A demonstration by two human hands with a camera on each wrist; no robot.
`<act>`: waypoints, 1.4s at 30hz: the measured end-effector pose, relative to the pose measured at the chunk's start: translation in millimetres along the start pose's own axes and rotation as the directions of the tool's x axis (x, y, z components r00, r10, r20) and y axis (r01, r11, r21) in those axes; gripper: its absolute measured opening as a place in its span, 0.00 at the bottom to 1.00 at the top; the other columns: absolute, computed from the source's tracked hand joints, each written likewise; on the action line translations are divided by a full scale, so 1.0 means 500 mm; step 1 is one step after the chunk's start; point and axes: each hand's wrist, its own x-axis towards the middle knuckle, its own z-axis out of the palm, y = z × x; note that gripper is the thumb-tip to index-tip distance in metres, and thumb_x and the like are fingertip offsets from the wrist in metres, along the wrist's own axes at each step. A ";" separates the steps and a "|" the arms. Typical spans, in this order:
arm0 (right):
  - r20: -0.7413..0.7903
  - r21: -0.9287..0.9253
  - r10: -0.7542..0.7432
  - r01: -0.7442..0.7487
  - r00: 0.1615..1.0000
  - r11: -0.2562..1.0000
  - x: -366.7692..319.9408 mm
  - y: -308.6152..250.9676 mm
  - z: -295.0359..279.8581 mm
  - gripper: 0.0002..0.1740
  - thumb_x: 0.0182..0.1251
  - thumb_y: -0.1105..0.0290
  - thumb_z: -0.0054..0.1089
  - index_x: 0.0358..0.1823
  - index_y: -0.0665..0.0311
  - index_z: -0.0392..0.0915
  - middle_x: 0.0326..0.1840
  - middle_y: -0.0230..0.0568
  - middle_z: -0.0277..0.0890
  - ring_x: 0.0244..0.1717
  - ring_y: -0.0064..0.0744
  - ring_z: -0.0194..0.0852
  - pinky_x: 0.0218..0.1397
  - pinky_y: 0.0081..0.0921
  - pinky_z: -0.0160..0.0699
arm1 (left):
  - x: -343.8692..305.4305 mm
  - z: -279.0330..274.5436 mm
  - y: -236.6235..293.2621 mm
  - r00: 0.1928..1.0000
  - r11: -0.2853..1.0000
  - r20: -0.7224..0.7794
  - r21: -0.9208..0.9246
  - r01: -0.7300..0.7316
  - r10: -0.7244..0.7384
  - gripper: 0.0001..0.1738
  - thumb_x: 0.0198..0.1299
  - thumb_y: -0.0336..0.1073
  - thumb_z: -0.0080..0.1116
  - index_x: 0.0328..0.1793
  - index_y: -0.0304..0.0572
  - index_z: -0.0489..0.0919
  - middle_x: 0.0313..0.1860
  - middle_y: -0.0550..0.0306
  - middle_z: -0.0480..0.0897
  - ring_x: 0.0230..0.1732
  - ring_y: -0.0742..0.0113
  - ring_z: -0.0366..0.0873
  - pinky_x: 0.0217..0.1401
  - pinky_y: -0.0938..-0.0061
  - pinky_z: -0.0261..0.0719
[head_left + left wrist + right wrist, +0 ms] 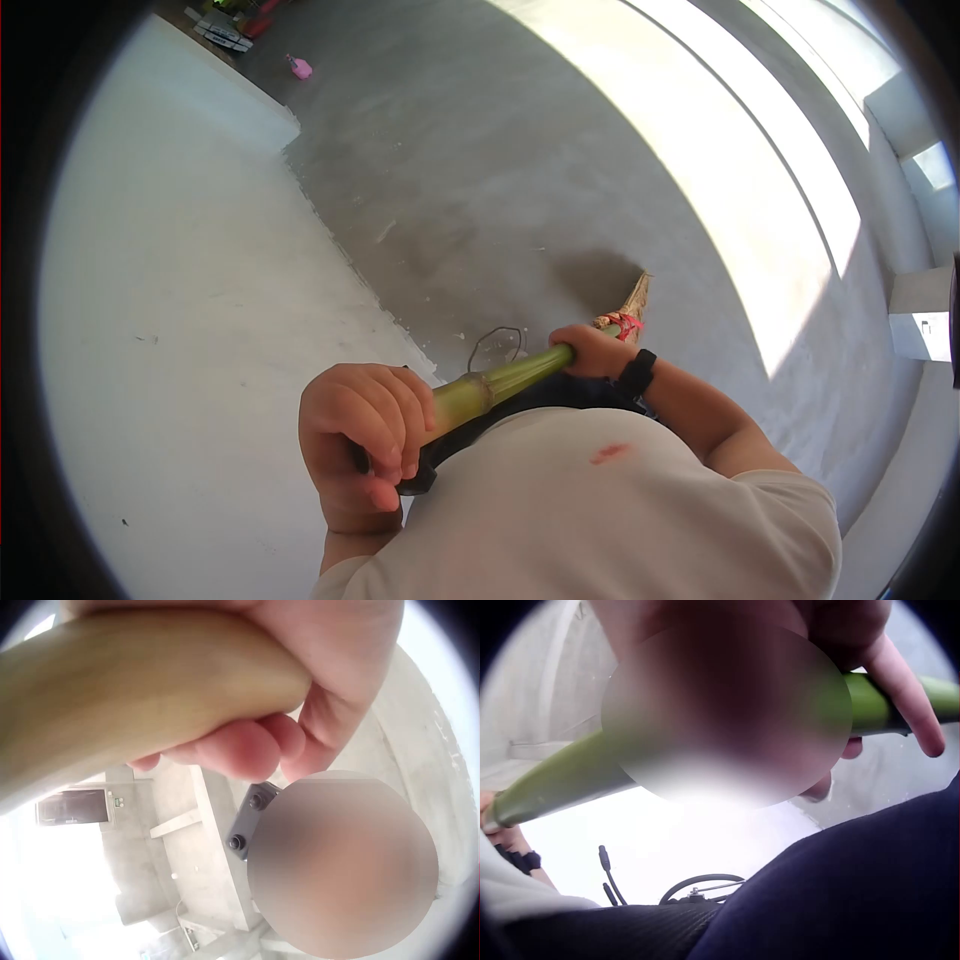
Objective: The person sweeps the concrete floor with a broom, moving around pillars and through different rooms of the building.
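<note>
Head view: grips green, jointed, cane-like pole (520,377) with left hand (362,425) at its end, right hand (597,353) nearer brown, red-bound, probably fibre tip (637,299); slants forward-right.

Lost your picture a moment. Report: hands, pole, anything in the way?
Left hand at one end, right hand near red tie. Green pole gripped by both. Dark wire loop shows beside it; contact unclear.

Pole (522,373) across front of shirt (600,510); bound end (634,302) beyond right fingers (588,350); wall (200,330) left of floor (450,190).
</note>
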 end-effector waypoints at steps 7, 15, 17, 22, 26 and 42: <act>-0.125 -0.055 -0.192 0.187 0.973 0.981 0.249 -0.135 -0.005 0.06 0.46 0.77 0.56 0.28 0.66 0.72 0.28 0.50 0.73 0.35 0.53 0.72 0.37 0.38 0.69 | 0.055 -0.123 0.158 0.919 0.980 0.382 0.197 0.018 -0.094 0.12 0.47 0.32 0.70 0.30 0.42 0.74 0.19 0.65 0.79 0.22 0.73 0.80 0.35 0.76 0.74; 0.006 0.016 -0.087 0.087 0.996 0.996 0.437 -0.096 -0.058 0.06 0.45 0.77 0.56 0.28 0.65 0.73 0.28 0.50 0.73 0.35 0.52 0.72 0.38 0.39 0.70 | 0.070 -0.412 0.088 0.998 0.996 -0.042 0.083 0.039 -0.035 0.10 0.49 0.30 0.67 0.29 0.41 0.73 0.15 0.66 0.74 0.18 0.72 0.76 0.38 0.75 0.73; 0.016 0.044 -0.138 0.137 0.990 0.990 0.472 -0.075 -0.085 0.06 0.45 0.77 0.56 0.28 0.65 0.73 0.28 0.50 0.73 0.35 0.52 0.73 0.38 0.39 0.70 | 0.130 -0.436 0.081 0.995 0.987 0.054 0.139 0.078 -0.086 0.12 0.48 0.30 0.68 0.31 0.42 0.73 0.15 0.67 0.75 0.19 0.72 0.77 0.39 0.75 0.73; 0.016 0.101 -0.229 0.226 0.973 0.969 0.629 -0.134 -0.125 0.08 0.44 0.78 0.56 0.29 0.64 0.73 0.28 0.49 0.73 0.34 0.52 0.73 0.38 0.38 0.70 | 0.265 -0.474 0.165 0.941 0.955 0.270 0.266 0.131 -0.204 0.12 0.47 0.32 0.70 0.29 0.43 0.74 0.17 0.68 0.77 0.19 0.75 0.78 0.36 0.78 0.73; -0.023 0.147 -0.232 0.233 0.972 0.961 0.713 -0.178 -0.175 0.08 0.43 0.78 0.56 0.29 0.64 0.73 0.28 0.49 0.73 0.34 0.51 0.73 0.37 0.37 0.70 | 0.315 -0.493 0.149 0.946 0.967 0.312 0.256 0.003 -0.086 0.13 0.59 0.37 0.59 0.29 0.35 0.71 0.21 0.60 0.70 0.18 0.69 0.69 0.17 0.73 0.63; 0.077 -0.041 -0.172 0.175 0.982 0.984 1.168 -0.210 -0.185 0.10 0.46 0.73 0.60 0.33 0.64 0.75 0.31 0.46 0.75 0.37 0.46 0.74 0.41 0.35 0.72 | 0.347 -1.041 0.228 0.887 0.982 0.449 0.189 0.020 -0.104 0.12 0.48 0.33 0.69 0.30 0.41 0.74 0.16 0.67 0.74 0.20 0.74 0.78 0.35 0.77 0.72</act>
